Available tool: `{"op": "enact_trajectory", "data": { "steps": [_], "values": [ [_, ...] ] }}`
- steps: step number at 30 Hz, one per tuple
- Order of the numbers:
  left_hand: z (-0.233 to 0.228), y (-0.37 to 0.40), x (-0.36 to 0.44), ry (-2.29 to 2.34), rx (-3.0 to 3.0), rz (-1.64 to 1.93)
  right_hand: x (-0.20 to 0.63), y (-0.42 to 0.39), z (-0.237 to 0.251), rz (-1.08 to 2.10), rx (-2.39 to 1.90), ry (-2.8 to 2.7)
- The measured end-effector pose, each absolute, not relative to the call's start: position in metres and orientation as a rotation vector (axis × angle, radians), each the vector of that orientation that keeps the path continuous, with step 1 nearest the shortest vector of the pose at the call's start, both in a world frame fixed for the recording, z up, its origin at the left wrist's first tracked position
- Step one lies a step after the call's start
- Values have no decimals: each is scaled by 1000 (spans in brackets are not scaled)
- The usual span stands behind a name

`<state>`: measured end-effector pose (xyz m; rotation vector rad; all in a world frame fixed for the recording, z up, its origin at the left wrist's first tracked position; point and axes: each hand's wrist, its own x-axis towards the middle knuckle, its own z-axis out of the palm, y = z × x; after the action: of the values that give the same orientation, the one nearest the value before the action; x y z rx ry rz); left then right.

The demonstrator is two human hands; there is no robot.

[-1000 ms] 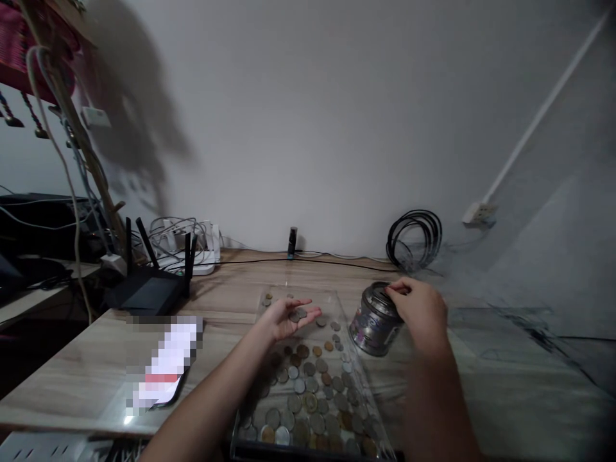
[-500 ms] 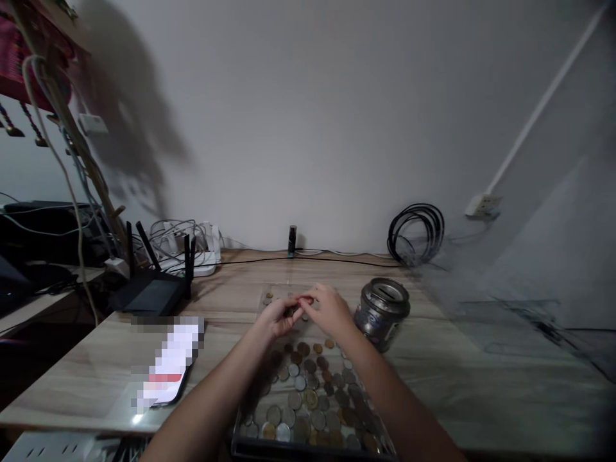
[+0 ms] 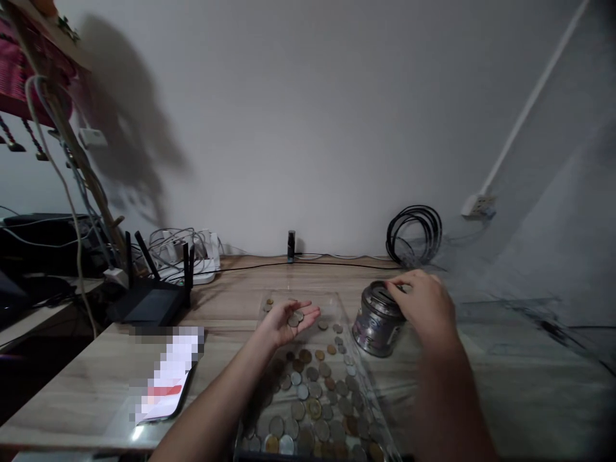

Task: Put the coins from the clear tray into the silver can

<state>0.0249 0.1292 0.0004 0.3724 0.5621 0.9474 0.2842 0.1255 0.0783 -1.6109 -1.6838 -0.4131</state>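
Note:
My left hand is palm up over the far part of a clear plastic tray, its fingers stretched out. Coins rest on that palm. To the right stands a dark metal coin tin, upright, with a slot in its lid. My right hand is over the lid's right side, thumb and fingers pinched at the slot; what they hold is too small to make out. Many silver and copper-coloured loose coins lie spread in the tray under my forearms.
A phone with a blurred screen lies at left, in front of a black router. Against the wall stand a small dark bottle and a coil of black cable. Tangled white cables sit behind the router.
My hands, together over the tray before, have parted. The right has moved right to the tin's lid; the left has turned palm up and opened out, showing coins.

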Motion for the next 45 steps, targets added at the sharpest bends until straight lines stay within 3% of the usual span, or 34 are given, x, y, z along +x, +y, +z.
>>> {"op": "enact_trajectory", "data": {
  "steps": [5, 8, 12, 17, 24, 29, 32, 39, 42, 45],
  "values": [
    [3, 128, 27, 577, 351, 956, 290, 135, 71, -417, -1820, -1687],
    [2, 128, 27, 559, 351, 943, 252, 123, 73, -491, -1619, -1709],
    [0, 132, 25, 587, 334, 977, 180, 105, 54, -192, -1206, -2374],
    [-2, 136, 25, 661, 319, 942, 143, 103, 24, -79, -1179, -2604],
    [-6, 134, 28, 545, 307, 998, 183, 103, 56, -138, -1185, -2203],
    [-2, 129, 27, 634, 420, 1008, 250, 112, 88, -329, -1751, -1732],
    [1, 128, 28, 680, 433, 1058, 273, 116, 93, -294, -2054, -1758],
    [-2, 132, 26, 632, 388, 1059, 283, 126, 99, -163, -2246, -1814],
    [-3, 132, 26, 593, 360, 1025, 267, 122, 97, -333, -2101, -1836],
    [-3, 132, 26, 530, 367, 994, 224, 111, 78, -446, -1672, -2113]
  ]
}}
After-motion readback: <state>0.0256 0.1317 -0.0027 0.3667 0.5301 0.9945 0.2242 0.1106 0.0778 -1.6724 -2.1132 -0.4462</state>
